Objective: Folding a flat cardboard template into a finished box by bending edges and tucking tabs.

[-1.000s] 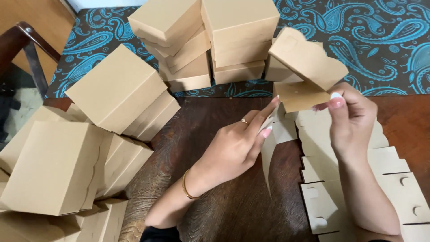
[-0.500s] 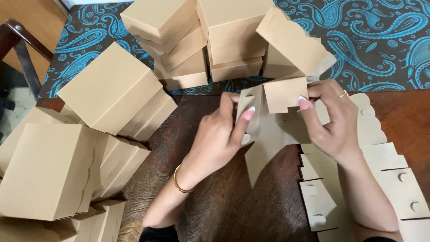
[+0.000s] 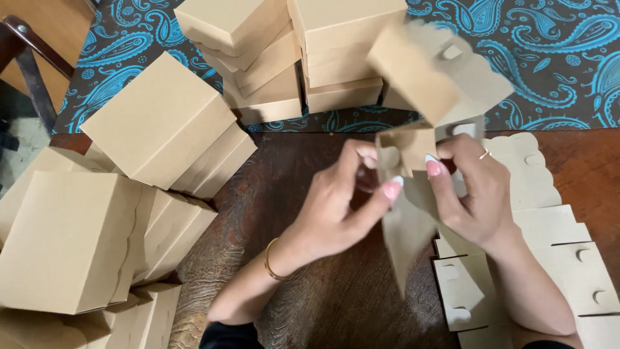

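A dark brown wooden table (image 3: 310, 304) fills the lower part of the view, and behind it lies a black cloth with turquoise paisley (image 3: 549, 52). On the person's left, folded tan cardboard boxes (image 3: 71, 239) are heaped along the table edge, plain-sided and unprinted, with one large box (image 3: 158, 119) tilted on top. At the back, on the cloth, more finished boxes of the same tan card (image 3: 310, 52) stand in uneven stacks. On the person's right, flat die-cut blanks (image 3: 549, 232) lie overlapping on the table, pale tan, with scalloped edges and small round tab notches.

In the middle, raised above the table between the two hands, is a half-folded box blank (image 3: 426, 97). It is tan card like the rest; its upper part is already box-shaped and blurred, a small flap sits between the fingertips, and a long pointed panel hangs down towards the table.

The left hand (image 3: 336, 207) comes in from below with a thin gold bangle (image 3: 271, 258) on the wrist; its thumb and forefinger are closed in a pinch on the flap, the other fingers curled loosely. The right hand (image 3: 478, 194), wearing a ring (image 3: 484, 154), grips the blank from the other side, thumb and fingers pressed shut on the card just beside the left fingertips.
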